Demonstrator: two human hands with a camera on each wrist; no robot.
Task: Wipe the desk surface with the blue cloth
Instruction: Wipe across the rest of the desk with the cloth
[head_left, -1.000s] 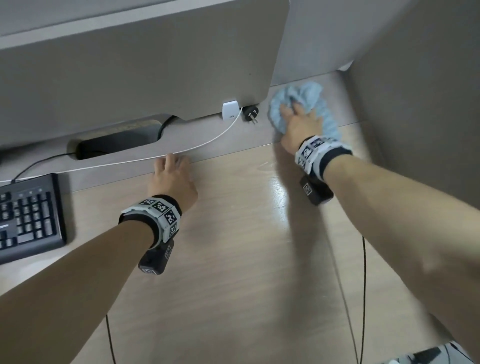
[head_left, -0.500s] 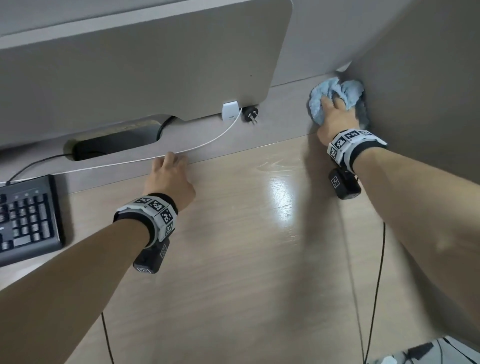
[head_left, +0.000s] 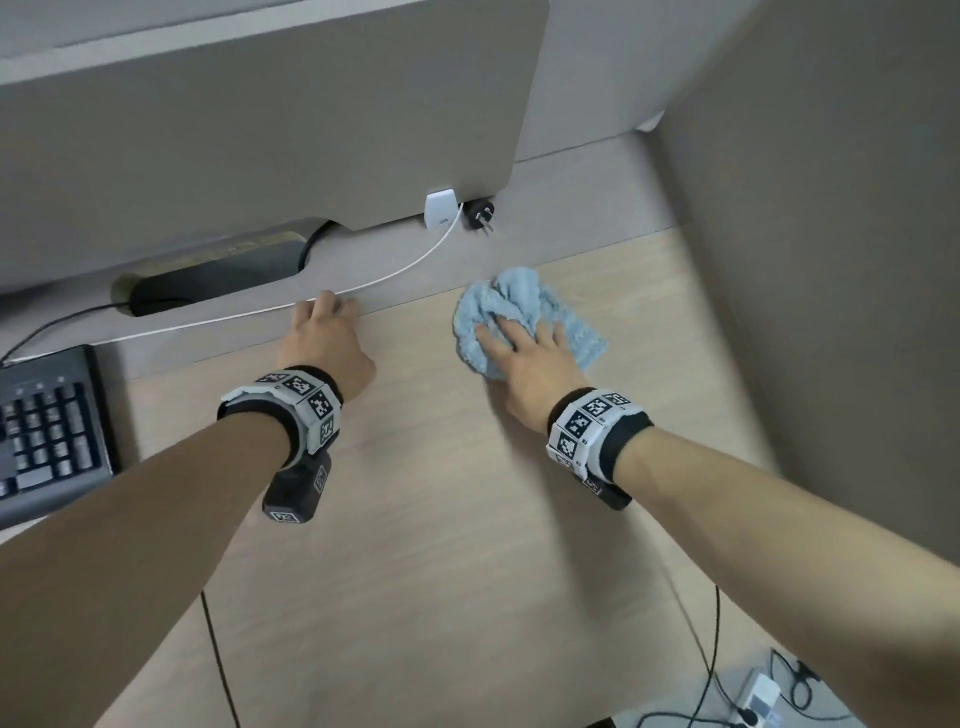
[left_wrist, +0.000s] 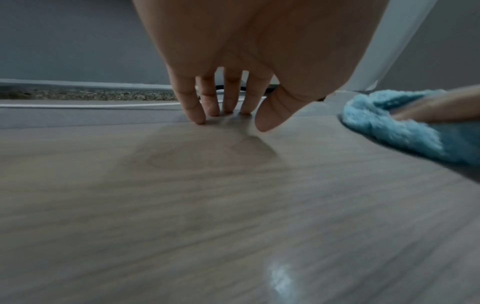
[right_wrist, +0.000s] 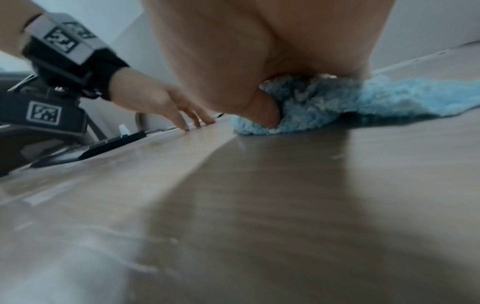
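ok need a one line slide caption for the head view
Right hand presses a blue cloth flat on the wooden desk while the left hand rests beside a white cable.

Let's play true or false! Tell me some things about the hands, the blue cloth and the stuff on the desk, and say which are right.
1. The right hand presses the blue cloth on the desk. True.
2. The left hand holds the cloth. False: it holds nothing; its fingers touch the desk.
3. A keyboard lies at the left. True.
4. The cloth covers the black plug. False: the plug lies apart, farther back.
5. A white cable runs past the left hand. True.
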